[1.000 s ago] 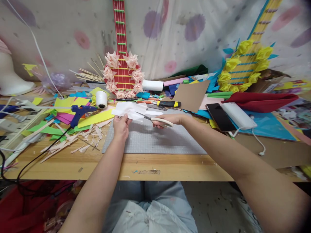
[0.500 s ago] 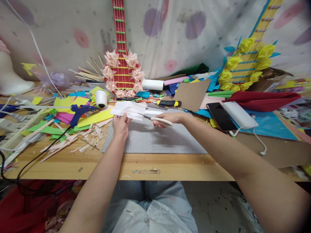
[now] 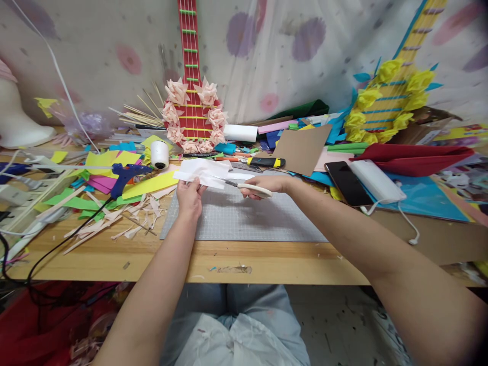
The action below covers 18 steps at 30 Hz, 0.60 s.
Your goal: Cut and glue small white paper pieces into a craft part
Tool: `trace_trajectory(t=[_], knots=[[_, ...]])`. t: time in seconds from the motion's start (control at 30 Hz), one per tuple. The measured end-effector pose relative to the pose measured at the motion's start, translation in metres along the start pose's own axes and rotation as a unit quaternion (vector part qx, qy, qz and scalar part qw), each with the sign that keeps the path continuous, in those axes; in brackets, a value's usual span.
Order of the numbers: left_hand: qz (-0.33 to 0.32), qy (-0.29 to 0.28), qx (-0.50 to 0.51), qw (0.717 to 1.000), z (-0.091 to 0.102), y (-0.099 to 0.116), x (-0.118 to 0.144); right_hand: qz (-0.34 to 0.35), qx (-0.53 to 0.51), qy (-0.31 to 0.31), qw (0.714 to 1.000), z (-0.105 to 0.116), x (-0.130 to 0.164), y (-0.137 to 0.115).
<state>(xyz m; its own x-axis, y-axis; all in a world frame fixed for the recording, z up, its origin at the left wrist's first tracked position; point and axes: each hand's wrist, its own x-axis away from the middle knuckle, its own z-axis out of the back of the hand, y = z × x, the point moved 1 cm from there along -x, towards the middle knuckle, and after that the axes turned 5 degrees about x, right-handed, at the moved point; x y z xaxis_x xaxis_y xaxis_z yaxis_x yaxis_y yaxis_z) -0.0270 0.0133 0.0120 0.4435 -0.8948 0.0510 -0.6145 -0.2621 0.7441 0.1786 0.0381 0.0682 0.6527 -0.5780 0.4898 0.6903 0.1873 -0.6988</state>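
Observation:
My left hand [image 3: 190,197] pinches a piece of white paper [image 3: 204,170] by its lower left part, holding it above the grey cutting mat [image 3: 247,218]. From the right, my right hand [image 3: 267,186] grips the pale handles of a pair of scissors [image 3: 254,191]. The blades point left and reach into the paper's right side; how far they are parted cannot be made out. Behind my right hand a white strip [image 3: 240,176] lies near the mat's far edge.
Left of the mat are a blue glue gun [image 3: 124,178] and paper scraps [image 3: 114,216]. A yellow-black utility knife [image 3: 265,162] and brown card [image 3: 303,150] lie behind. A phone [image 3: 346,183] and white power bank [image 3: 377,181] are right. Red [image 3: 193,114] and yellow [image 3: 385,104] flowered paper guitars stand behind.
Hardly anything differs. The view has shifted very slightly, while both hands, the paper and the scissors keep almost the same places.

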Motion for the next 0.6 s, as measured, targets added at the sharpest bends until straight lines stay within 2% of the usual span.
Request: trace_trajectory(t=[0.23,0.6], knots=[[-0.001,0.003,0.001,1.000,0.000,0.000,0.000,-0.006,0.004,0.001,1.000,0.003,-0.003,0.004],[0.001,0.014,-0.003,1.000,0.000,0.001,0.000,-0.021,-0.005,-0.002,1.000,0.004,0.000,-0.007]])
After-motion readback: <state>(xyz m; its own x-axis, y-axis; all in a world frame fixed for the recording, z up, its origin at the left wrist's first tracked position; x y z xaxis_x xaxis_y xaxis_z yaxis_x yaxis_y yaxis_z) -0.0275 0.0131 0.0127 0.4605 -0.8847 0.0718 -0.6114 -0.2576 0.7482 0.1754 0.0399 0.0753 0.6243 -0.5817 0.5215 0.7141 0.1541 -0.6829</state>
